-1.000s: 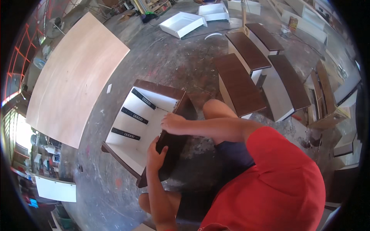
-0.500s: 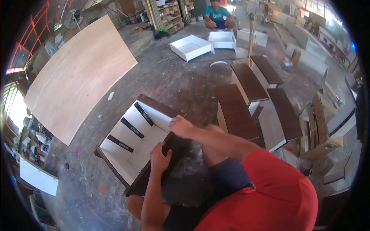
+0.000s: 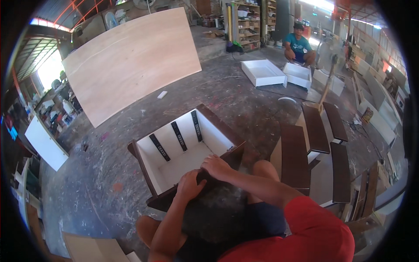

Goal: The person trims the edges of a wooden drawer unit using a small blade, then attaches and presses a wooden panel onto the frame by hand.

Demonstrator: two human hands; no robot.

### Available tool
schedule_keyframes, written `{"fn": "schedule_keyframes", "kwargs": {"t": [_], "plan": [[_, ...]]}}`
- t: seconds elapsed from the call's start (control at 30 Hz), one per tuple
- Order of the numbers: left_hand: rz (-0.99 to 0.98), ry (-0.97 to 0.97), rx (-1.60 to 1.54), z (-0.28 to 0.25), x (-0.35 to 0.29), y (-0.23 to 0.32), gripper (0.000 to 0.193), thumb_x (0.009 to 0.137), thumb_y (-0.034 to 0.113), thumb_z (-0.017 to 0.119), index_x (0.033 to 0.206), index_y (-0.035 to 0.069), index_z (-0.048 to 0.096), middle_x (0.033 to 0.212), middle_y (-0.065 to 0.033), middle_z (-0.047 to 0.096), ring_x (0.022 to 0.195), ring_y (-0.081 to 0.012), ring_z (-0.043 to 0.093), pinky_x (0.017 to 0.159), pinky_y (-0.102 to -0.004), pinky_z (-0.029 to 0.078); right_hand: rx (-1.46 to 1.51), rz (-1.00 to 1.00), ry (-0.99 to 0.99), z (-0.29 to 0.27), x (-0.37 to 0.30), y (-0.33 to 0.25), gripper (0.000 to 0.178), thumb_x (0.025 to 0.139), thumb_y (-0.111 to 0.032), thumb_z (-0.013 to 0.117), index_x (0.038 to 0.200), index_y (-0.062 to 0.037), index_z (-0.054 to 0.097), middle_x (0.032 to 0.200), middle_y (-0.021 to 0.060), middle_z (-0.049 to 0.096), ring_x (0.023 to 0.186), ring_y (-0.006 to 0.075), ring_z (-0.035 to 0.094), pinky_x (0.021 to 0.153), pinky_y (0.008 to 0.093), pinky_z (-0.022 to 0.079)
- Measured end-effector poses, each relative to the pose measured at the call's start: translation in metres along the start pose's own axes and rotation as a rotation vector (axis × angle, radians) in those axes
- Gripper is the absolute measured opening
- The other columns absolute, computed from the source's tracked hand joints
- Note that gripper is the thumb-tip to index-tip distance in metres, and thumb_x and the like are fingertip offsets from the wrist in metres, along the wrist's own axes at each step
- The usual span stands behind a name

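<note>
A dark brown cabinet (image 3: 239,150) lies on the floor in front of me, its open side up. The inside is white, and several black drawer slides (image 3: 178,136) line the far inner wall. My left hand (image 3: 190,185) is closed over the cabinet's near edge, with the thumb on my side. Close beside it to the right, my right hand (image 3: 215,167) is also closed over that edge, fingers curled toward the inside. The fingertips of both hands are partly hidden.
Several drawers with dark brown fronts (image 3: 297,153) stand at the right. Two white drawers (image 3: 263,73) lie farther back, where a person (image 3: 300,46) squats. A large plywood sheet (image 3: 135,65) leans at the far left. A small white block (image 3: 162,94) is on the floor.
My view has swung left, so the scene sits farther right. My right hand has slid along the cabinet's near edge toward my left hand, which stays on that edge.
</note>
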State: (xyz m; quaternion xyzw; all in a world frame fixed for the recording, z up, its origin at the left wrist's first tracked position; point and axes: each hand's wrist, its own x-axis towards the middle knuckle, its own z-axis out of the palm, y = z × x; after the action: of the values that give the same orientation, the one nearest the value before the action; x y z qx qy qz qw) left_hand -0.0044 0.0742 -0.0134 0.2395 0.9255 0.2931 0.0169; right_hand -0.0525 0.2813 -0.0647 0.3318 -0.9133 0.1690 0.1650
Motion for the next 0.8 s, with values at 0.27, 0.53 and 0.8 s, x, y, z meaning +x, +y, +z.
{"fn": "schedule_keyframes", "kwargs": {"t": [0.27, 0.53, 0.8], "plan": [[-0.216, 0.065, -0.070, -0.046, -0.039, -0.033, 0.049, 0.089, 0.024, 0.074, 0.132, 0.003, 0.065, 0.118, -0.0200, 0.074, 0.112, -0.0397, 0.069, 0.100, -0.0462, 0.054, 0.057, 0.028, -0.031, 0.028, 0.029, -0.069, 0.014, 0.086, -0.013, 0.062, 0.095, -0.0090, 0.072, 0.102, 0.0094, 0.068, 0.111, 0.0291, 0.061, 0.097, 0.0428, 0.048], [-0.354, 0.259, -0.018, -0.082, -0.063, -0.076, 0.047, 0.088, 0.008, 0.064, 0.135, 0.006, 0.065, 0.109, -0.0171, 0.076, 0.101, -0.0361, 0.073, 0.092, -0.0452, 0.056, -0.068, 0.045, -0.016, 0.044, 0.041, -0.121, 0.012, 0.088, -0.013, 0.062, 0.094, -0.0059, 0.070, 0.104, 0.0106, 0.067, 0.111, 0.0283, 0.061, 0.099, 0.0419, 0.047], [-0.391, 0.308, -0.064, -0.099, -0.066, -0.072, 0.045, 0.089, 0.005, 0.062, 0.134, 0.004, 0.066, 0.104, -0.0153, 0.076, 0.093, -0.0305, 0.073, 0.088, -0.0419, 0.056, 0.145, 0.120, 0.085, 0.042, 0.032, -0.114, 0.020, 0.090, -0.008, 0.061, 0.106, -0.0115, 0.073, 0.109, 0.0101, 0.068, 0.115, 0.0290, 0.060, 0.102, 0.0449, 0.046]]}}
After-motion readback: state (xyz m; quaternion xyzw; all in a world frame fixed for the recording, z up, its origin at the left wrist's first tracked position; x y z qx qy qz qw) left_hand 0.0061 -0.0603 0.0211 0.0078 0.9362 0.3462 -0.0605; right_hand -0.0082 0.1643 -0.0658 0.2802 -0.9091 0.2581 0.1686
